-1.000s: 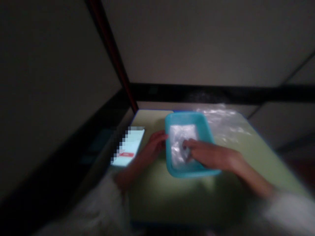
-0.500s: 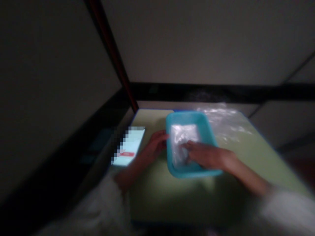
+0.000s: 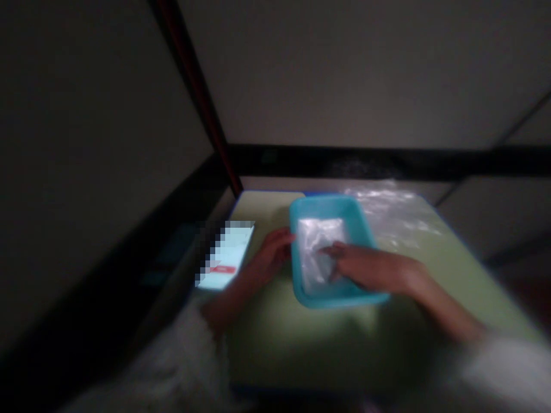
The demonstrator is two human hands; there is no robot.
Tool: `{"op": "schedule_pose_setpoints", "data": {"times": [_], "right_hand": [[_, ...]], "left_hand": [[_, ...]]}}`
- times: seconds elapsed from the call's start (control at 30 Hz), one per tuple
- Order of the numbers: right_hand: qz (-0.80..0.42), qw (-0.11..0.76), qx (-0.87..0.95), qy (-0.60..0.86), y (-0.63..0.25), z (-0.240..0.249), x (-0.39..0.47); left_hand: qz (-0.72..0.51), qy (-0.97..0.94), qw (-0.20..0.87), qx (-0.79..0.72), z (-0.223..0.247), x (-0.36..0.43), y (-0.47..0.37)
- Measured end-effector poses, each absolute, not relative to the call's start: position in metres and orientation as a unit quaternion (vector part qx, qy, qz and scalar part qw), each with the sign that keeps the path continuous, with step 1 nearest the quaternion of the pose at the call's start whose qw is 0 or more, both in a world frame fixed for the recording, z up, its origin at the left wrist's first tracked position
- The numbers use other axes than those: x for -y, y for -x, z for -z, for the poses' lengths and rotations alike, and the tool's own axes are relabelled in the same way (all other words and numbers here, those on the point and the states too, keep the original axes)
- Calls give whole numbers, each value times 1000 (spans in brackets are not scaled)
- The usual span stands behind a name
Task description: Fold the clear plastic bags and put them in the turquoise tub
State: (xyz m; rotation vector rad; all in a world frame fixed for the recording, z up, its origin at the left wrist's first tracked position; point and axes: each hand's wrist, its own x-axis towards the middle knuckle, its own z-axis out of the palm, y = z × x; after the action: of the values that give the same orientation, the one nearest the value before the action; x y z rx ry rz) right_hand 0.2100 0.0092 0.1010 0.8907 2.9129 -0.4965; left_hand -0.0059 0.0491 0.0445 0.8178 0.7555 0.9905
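A turquoise plastic tray (image 3: 370, 221) with raised sides stands on the table. Inside it lies a shiny clear plastic packet (image 3: 318, 238), whose contents I cannot make out. My left hand (image 3: 275, 249) is at the tray's left wall, its curled fingers gripping the rim. Over the packet reaches my right hand (image 3: 364, 267), palm down, with the index finger stretched forward and the thumb apart. Its fingertips rest on or just above the plastic, and nothing shows in its grasp. The picture is dim and slightly blurred.
Crumpled clear plastic film (image 3: 387, 206) is spread behind and to the right of the tray. A lit phone-like screen (image 3: 226, 258), partly pixelated, lies at the left edge of the pale green table (image 3: 301, 350). Behind stands a wall (image 3: 344, 74) with a dark band along its base.
My right hand has shifted slightly to the right over the packet, its fingers still stretched. My left hand stays at the rim, and the tray has barely moved.
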Motion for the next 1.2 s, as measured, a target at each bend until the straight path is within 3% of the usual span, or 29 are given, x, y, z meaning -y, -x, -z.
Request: {"op": "schedule_pose_setpoints", "data": {"times": [0.27, 0.53, 0.63, 0.83, 0.9, 1.2], "right_hand": [[151, 5, -932, -328, -215, -125, -2], [111, -80, -920, -368, -221, -115, -12], [65, -137, -916, -372, -220, -116, -17], [-15, -352, -845, -403, -226, -112, -29], [-27, -371, -827, -421, -233, -99, -35], [-63, -258, -783, -562, -279, -23, -43]], "left_hand": [[-458, -365, 731, -350, -41, -52, 9], [-507, -345, 704, -357, -40, -62, 14], [-533, -336, 692, -352, -41, -71, 19], [-620, -283, 646, -344, -46, -97, 35], [-640, -272, 632, -342, -45, -105, 40], [-681, -242, 598, -346, -39, -125, 45]]}}
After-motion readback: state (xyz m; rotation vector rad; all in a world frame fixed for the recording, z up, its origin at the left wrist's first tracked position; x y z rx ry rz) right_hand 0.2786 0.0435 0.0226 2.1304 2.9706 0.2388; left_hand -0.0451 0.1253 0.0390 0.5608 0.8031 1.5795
